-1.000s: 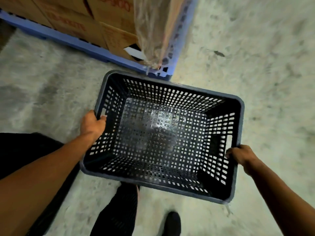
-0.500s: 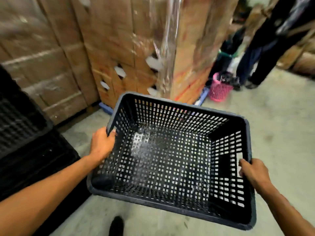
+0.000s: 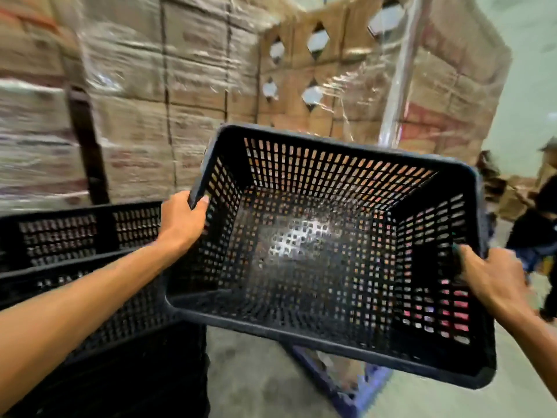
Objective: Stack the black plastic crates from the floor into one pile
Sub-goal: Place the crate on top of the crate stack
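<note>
I hold a black perforated plastic crate [image 3: 325, 267] in the air, tilted with its open top toward me. My left hand [image 3: 184, 220] grips its left rim. My right hand [image 3: 489, 276] grips the handle slot on its right side. Left of it and lower stands a pile of black crates [image 3: 78, 260]; my left forearm crosses above the pile's open top crate. The held crate is empty and hangs just right of the pile, its left lower corner close to the pile's rim.
Shrink-wrapped stacks of cardboard boxes [image 3: 211, 86] rise right behind the crates on a blue pallet [image 3: 340, 387]. A person in dark clothes [image 3: 539, 233] crouches at the far right. Bare concrete floor [image 3: 256, 375] shows below the held crate.
The crate has been lifted from low over the floor to chest height and tilted toward me. The view swung up and left, bringing the pile of crates into sight.
</note>
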Motion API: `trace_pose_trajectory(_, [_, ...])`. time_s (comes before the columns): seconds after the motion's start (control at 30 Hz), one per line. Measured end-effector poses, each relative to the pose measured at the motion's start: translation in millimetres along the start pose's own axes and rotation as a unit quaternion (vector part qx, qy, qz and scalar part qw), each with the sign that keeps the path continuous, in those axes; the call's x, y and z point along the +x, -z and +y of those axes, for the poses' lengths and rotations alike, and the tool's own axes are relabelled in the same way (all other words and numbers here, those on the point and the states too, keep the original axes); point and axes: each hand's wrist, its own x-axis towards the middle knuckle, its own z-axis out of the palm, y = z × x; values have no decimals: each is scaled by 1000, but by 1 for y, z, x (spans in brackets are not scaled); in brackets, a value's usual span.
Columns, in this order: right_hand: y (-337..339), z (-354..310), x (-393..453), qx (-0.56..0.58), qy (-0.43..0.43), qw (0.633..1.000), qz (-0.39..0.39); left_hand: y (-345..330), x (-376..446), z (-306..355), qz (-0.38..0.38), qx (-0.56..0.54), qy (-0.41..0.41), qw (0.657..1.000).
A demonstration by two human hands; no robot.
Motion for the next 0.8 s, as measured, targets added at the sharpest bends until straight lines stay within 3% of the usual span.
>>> trace_pose_trajectory(0.2, [-23, -137, 22, 89, 107, 989, 43, 110, 82, 4, 124, -64, -38, 989])
trace_pose_trajectory(0.43, [-108, -290, 34, 170, 166, 971, 11, 238, 168, -31, 224, 18, -43, 974])
trace_pose_trajectory(0.63, [-194, -400, 17, 161, 197, 965, -58, 322, 208, -93, 221, 19, 17, 975])
trace_pose_trajectory(0.8, [-250, -466, 7, 118, 222, 955, -158, 358, 225, -137, 208, -9, 128, 970])
